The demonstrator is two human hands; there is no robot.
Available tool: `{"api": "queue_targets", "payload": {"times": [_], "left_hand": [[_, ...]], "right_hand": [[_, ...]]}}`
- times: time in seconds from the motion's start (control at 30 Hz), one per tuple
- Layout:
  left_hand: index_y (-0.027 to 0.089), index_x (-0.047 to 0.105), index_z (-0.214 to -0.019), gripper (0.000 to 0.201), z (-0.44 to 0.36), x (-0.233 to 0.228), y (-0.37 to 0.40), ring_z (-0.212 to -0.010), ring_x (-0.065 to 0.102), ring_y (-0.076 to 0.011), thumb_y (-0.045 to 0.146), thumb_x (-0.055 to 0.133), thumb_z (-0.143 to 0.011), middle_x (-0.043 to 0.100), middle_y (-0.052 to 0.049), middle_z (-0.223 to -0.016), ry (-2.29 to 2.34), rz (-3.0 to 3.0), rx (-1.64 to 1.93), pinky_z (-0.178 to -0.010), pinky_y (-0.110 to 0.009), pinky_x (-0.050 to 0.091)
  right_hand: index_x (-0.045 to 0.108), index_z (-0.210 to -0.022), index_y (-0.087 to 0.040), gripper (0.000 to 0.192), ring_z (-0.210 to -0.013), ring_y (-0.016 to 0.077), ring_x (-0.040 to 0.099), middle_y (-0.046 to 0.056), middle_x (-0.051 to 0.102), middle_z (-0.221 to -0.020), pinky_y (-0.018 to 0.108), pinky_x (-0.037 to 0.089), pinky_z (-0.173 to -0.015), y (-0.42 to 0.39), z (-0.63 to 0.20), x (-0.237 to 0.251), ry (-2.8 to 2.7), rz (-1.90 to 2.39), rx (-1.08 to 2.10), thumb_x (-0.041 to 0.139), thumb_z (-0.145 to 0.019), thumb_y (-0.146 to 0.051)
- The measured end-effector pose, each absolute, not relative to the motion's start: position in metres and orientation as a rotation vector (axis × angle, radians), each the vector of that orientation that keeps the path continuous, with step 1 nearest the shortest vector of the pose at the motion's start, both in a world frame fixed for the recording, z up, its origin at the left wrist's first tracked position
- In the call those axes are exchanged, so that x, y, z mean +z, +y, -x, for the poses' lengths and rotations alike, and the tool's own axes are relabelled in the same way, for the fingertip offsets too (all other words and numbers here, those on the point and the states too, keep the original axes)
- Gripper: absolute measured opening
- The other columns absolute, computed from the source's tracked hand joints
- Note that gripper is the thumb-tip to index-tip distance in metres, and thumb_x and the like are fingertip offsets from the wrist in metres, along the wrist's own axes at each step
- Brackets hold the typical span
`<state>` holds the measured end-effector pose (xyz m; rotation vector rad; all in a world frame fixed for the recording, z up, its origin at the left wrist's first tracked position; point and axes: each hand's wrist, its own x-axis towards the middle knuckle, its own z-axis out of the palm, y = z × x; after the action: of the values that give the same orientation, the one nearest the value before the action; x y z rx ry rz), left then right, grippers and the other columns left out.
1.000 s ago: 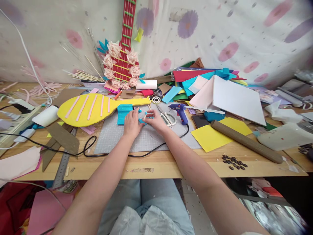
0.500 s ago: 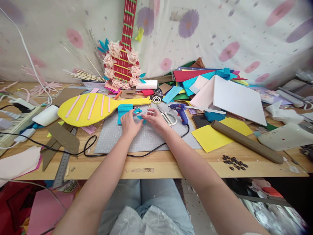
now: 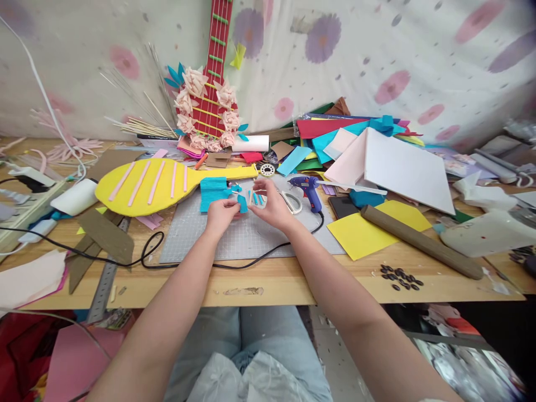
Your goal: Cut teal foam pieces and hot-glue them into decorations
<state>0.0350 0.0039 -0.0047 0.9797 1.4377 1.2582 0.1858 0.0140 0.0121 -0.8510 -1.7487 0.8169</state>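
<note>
My left hand pinches a small blue paper piece over the grey cutting mat. My right hand sits just to its right, fingers on a small pale stick with blue strips. A larger blue crepe paper piece lies just beyond my left hand, against the handle of a yellow paddle-shaped cutout with pink stripes. Scissors and a blue glue gun lie right of my right hand.
A red paper guitar with pale flowers leans on the wall. Coloured paper sheets, a white board, a yellow sheet and a brown tube fill the right. A black cable, metal ruler and power strip lie left.
Both hands have lifted slightly and drawn nearer to me. The small blue piece now sits in my left fingertips, and the stick with blue strips is raised by my right.
</note>
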Motion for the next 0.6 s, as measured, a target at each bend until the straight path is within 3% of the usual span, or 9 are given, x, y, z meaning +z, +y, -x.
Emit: {"api": "queue_targets", "payload": {"times": [0.17, 0.6], "left_hand": [[0.015, 0.064, -0.058, 0.005, -0.033, 0.000, 0.000, -0.052, 0.061, -0.0167, 0.019, 0.067, -0.057, 0.061, -0.001, -0.051, 1.504, -1.080, 1.122, -0.058, -0.030, 0.052], [0.014, 0.063, -0.059, 0.007, -0.036, 0.006, -0.004, -0.054, 0.062, -0.0172, 0.021, 0.067, -0.057, 0.061, -0.001, -0.052, 1.453, -1.026, 1.037, -0.058, -0.031, 0.053]], "right_hand": [[0.036, -0.118, -0.018, 0.055, -0.094, 0.0193, 0.054, 0.009, 0.054, -0.102, 0.037, 0.047, -0.082, 0.004, -0.185, 0.018, -2.248, 0.827, 0.512, 0.056, -0.067, -0.013], [0.040, -0.115, -0.021, 0.054, -0.095, 0.0222, 0.055, 0.009, 0.057, -0.106, 0.035, 0.042, -0.081, 0.005, -0.185, 0.018, -2.306, 0.958, 0.552, 0.058, -0.065, -0.013]]}}
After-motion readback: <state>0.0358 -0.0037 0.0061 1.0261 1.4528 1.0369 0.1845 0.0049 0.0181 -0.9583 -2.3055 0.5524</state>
